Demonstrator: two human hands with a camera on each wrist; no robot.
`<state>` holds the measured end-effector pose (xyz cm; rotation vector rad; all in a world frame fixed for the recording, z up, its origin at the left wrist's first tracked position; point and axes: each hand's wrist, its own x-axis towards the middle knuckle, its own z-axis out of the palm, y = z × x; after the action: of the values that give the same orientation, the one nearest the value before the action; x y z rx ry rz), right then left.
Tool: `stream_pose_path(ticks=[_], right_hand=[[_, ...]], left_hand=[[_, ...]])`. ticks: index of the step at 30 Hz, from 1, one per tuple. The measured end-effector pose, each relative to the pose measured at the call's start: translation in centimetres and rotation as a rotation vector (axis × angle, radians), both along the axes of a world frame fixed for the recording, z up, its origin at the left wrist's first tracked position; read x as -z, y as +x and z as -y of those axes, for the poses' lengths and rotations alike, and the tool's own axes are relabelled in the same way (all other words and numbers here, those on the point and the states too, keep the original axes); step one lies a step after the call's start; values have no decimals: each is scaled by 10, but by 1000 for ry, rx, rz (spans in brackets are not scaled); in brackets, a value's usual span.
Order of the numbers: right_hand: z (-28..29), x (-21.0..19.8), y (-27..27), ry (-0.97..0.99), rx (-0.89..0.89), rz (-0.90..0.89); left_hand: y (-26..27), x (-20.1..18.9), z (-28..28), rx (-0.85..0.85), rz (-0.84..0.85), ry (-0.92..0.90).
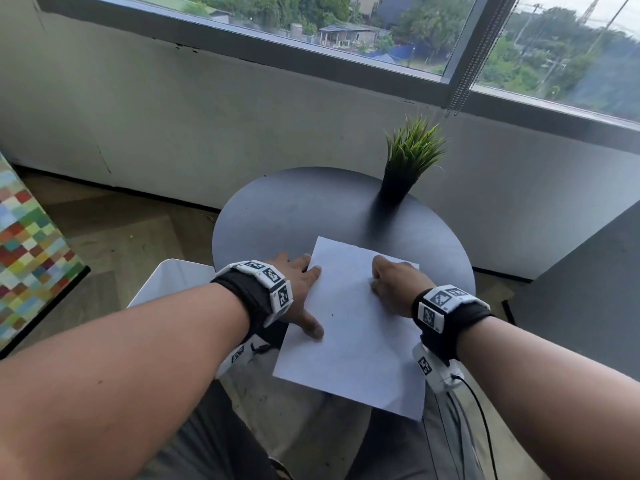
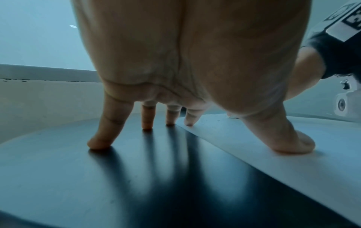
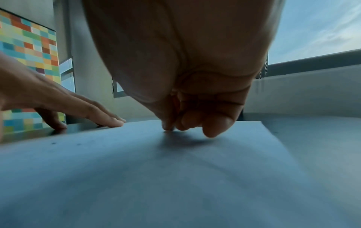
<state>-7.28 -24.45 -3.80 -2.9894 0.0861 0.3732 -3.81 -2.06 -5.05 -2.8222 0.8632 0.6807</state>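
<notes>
While the sheet of paper lies flat at the lower centre of the head view, it rests on the round dark table, turned at an angle, with its near edge past the table rim. The sheet is white, plain and uncreased, and carries a few small dark specks.

My left hand is open, with fingers straight and spread at the sheet's left edge. My right hand is closed, with fingers curled under, on the sheet's upper right part.

Only the head view shows the full outline of the sheet and the potted grass plant, which stands on the table to the upper right of the sheet.

Only the left wrist view shows how contact is split. The thumb is on the paper, the index fingertip is at its edge, and the outer fingertips are on bare table.

Only the right wrist view shows my bunched fingertips touching the sheet. The sheet lies flat beneath them, and they grip nothing.
</notes>
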Motion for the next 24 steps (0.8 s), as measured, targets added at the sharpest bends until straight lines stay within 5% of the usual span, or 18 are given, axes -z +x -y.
stream_pose_path(ticks=[7, 14, 17, 21, 24], right_hand=[[-43, 7, -25, 103, -465, -72], [22, 1, 1, -20, 40, -4], [-1, 3, -2, 5, -37, 19], [-59, 4, -20, 136, -385, -46], [-65, 0, -5, 152, -278, -4]], left_hand=[[1, -4, 6, 6, -30, 42], [3, -9, 9, -9, -32, 52], [3, -5, 7, 1, -29, 50], [0, -5, 6, 11, -31, 45], [-2, -10, 8, 8, -32, 39]])
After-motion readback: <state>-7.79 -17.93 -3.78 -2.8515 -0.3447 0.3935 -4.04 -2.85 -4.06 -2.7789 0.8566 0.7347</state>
